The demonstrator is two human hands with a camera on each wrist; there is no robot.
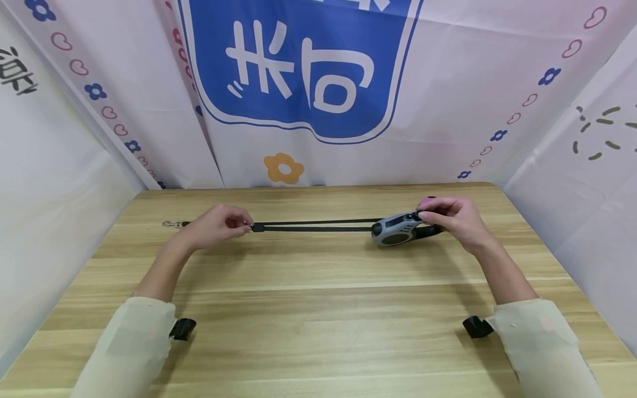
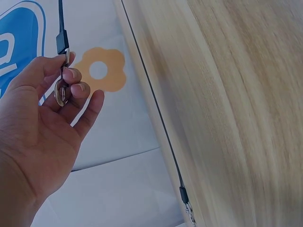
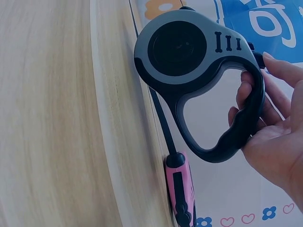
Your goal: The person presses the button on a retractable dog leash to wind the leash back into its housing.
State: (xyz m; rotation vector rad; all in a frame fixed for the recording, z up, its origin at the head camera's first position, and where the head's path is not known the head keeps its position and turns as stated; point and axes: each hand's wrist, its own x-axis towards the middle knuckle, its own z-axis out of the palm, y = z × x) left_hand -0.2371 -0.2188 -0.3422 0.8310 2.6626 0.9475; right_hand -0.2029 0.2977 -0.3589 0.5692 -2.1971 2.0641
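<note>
Evidently to hold the strap [image 1: 318, 229] taut, my left hand [image 1: 218, 226] pinches its clip [image 2: 60, 92]. My right hand [image 1: 460, 222] grips the grey reel [image 1: 390, 236] by its handle [image 3: 235, 138].

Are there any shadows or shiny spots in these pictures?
Head view: soft shadows on the table; left wrist view: glints on the held metal clip; right wrist view: a faint gleam on the dark disc of the grey leash case.

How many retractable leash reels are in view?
2. The gray-and-black rounded plastic reel is in the right hand; the pink-and-black elongated plastic reel lies behind it, near the pale wooden table's far edge.
</note>
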